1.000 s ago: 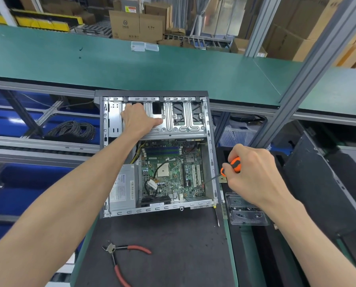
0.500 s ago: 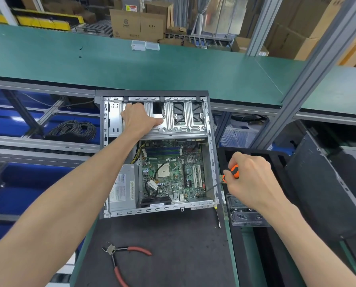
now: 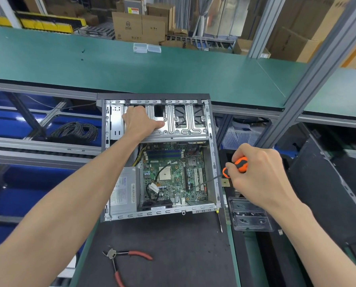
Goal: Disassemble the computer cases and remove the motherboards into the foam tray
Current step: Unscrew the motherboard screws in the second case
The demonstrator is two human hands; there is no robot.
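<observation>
Right hand [image 3: 260, 177] curls around the orange-and-black plastic-handled screwdriver [image 3: 236, 165], thin steel shaft angled left over the case wall, tip down at the right edge of the green printed motherboard [image 3: 174, 175]. Left hand [image 3: 141, 123] lies on the ribbed silver sheet-metal drive cage [image 3: 179, 123] at the far end of the case, thumb stretched flat along it; fingertips drop out of sight over the far side, so can't tell how they grip.

Open grey steel computer case [image 3: 212, 162] lies on its side on the dark matte bench mat [image 3: 173, 255]. Motherboard sits flat inside, not yet out, a black cable looped across it, boxy silver power supply [image 3: 124, 193] just beside on the left.

Risks, as I judge: tip slips off a small screw head and gouges the board or nearby slots; loosened screw drops under the board; cable snags when the board lifts; stamped case edges look sharp against the wrist.

Clear hard-plastic parts tray [image 3: 249, 216] sits just right of the case, below the right wrist. Red-handled metal cutting pliers [image 3: 121, 264] lie on the mat nearer the person. Black foam tray [image 3: 226, 156] shows behind the right hand, mostly hidden.
</observation>
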